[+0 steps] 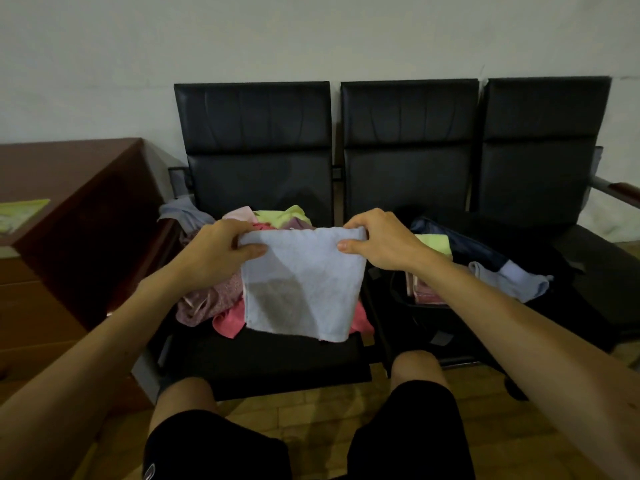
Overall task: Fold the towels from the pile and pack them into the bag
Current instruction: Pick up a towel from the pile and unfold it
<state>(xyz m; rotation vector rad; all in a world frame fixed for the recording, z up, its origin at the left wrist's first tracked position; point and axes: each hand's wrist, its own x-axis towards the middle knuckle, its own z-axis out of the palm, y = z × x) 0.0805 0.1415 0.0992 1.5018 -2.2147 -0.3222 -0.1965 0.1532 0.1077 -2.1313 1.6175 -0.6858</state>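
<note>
A pale blue towel (304, 282) hangs in the air in front of me, held up by its top edge. My left hand (221, 247) pinches its upper left corner and my right hand (377, 237) pinches its upper right corner. Behind it lies the pile of towels (221, 299) on the left black seat, in pink, mauve and yellow-green. The dark bag (446, 247) stands open on the middle seat, with a folded yellow-green towel (436, 245) and pink ones inside.
A row of black chairs (408, 143) stands against the wall. A brown wooden desk (65, 209) is at the left. A grey-blue cloth (512, 278) lies beside the bag. My knees (419, 368) are below, near the seat's front edge.
</note>
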